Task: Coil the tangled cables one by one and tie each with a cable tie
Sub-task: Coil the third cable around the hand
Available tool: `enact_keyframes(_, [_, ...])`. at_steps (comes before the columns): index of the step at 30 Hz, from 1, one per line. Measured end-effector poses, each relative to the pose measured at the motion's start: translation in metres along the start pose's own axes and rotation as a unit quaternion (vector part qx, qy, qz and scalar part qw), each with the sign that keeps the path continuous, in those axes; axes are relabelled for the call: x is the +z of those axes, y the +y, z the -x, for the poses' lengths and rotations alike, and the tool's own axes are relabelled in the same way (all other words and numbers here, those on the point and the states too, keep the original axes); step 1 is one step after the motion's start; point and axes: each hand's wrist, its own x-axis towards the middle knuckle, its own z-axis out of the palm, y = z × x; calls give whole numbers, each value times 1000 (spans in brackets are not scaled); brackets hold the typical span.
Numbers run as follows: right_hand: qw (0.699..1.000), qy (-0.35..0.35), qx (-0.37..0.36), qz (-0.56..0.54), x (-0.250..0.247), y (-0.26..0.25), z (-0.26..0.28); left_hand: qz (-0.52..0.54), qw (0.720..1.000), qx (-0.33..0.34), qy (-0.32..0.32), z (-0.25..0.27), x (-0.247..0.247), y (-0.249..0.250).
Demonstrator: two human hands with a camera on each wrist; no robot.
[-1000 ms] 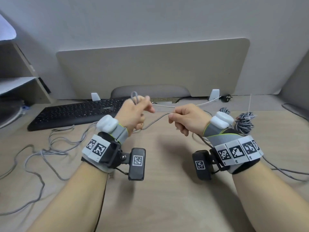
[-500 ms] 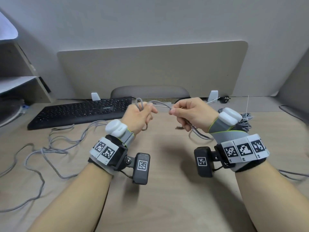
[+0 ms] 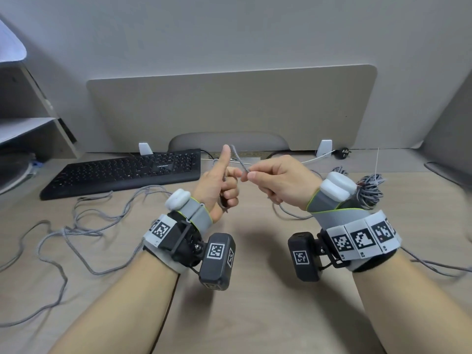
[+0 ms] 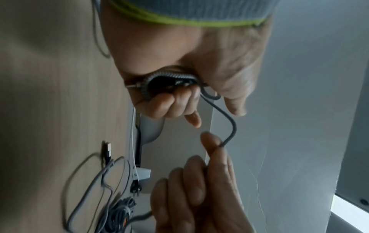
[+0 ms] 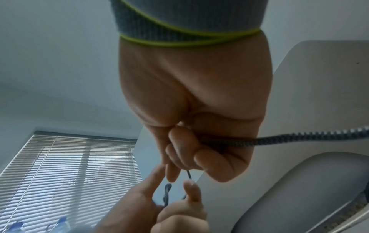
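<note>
Both hands are up above the desk (image 3: 237,315) here, working one grey braided cable (image 3: 238,159) between them. The left hand (image 3: 217,190) is curling its lower fingers round a small bundle of loops tucked in the palm, the thumb standing straight up and free, and from the left wrist view the braid (image 4: 171,76) is arching across the palm under those curled fingers. Out of that fist the cable is rising in a short bend beside the thumb tip, then slanting down and to the right, its long axis running from upper left to lower right, straight into the right hand (image 3: 278,180). The right hand is pinching it between thumb and forefinger tip, the other fingers folded in; in the right wrist view the braid (image 5: 279,138) is passing through the closed fist and trailing off to the side. Below that hand the slack is dropping to the desk. A coiled bundle (image 3: 370,190) is sitting just behind the right wrist, a loose tangle of cables (image 3: 84,226) is sprawling on the left near the black keyboard (image 3: 122,172)
</note>
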Motion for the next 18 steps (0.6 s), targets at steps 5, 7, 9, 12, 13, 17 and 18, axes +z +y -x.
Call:
enact_keyframes(5, [993, -64, 19, 99, 22, 1, 1, 32, 999, -4, -13, 1, 4, 4])
enact_keyframes(7, [988, -76, 24, 133, 26, 1, 0, 28, 999, 16, -1, 2, 4, 4])
enact_keyframes(9, [984, -78, 35, 154, 27, 2, 0, 45, 998, 48, 20, 1, 5, 4])
enact_keyframes(12, [984, -61, 57, 156, 26, 1, 1, 74, 993, 81, 36, 1, 3, 9])
enact_keyframes(13, [986, -54, 62, 146, 24, 1, 1, 87, 992, 81, 31, 2, 2, 11])
enact_keyframes(17, [986, -49, 73, 143, 21, 1, 0, 137, 989, 44, 5, 4, 2, 15])
enact_keyframes(18, [984, -52, 76, 151, 21, 0, 0, 144, 989, 34, 2, 5, 3, 15])
